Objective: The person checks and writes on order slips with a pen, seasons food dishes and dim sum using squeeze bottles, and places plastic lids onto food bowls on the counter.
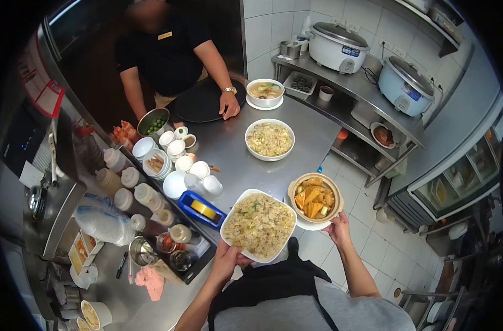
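Square rice bowl [260,259] overlaps the steel counter's [312,135] near edge, the left hand's [227,263] fingers curled tight on its rim. Round rice bowl [269,158] stands nearer the far edge. Clay pot [338,194] sits on a white plate [313,225] by the right edge, the right hand's [339,230] fingers closed on that plate.

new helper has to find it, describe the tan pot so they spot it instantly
Start at the steel table, at the edge nearest the camera wearer. By the right hand, the tan pot sits on a white plate. Unlike the square white bowl of rice beside it, it is round and holds golden chunks.
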### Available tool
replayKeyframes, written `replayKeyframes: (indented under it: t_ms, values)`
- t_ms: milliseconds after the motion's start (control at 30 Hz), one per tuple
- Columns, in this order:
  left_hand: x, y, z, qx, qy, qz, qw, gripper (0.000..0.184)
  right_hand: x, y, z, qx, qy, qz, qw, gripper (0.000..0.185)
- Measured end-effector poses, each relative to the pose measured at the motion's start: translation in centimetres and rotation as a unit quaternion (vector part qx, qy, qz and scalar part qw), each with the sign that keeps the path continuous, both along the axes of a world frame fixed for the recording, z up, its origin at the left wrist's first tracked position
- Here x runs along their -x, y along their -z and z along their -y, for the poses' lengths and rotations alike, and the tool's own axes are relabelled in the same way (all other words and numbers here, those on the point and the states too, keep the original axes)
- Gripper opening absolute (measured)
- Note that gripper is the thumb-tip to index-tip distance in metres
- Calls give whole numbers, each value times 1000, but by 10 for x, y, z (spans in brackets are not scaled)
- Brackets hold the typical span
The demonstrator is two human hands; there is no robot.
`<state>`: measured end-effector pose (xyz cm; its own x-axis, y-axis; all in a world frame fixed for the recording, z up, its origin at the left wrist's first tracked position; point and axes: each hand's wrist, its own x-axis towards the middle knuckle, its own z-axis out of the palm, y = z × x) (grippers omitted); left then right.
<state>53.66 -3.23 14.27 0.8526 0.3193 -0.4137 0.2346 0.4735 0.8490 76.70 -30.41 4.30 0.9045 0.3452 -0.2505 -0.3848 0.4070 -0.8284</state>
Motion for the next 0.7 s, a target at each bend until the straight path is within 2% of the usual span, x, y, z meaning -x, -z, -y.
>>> replayKeyframes:
  t_ms: [167,300,533,567,700]
  values:
    - [-63,31,24,-6,-82,-14,996,60,-76,26,2,11,-57,-22,998,51]
    - [-93,58,35,-9,-123,-49,991,54,-137,38,-1,24,-108,-27,994,50]
    - [-144,95,54,76,-229,-43,969,58,-208,42,-5,56,-181,-45,981,49]
    - [-153,99,54,37,-244,-62,967,55,-214,43,-7,66,-183,-44,980,48]
    - [-180,112,53,23,-237,-87,967,50,-230,38,-14,113,-176,-44,977,48]
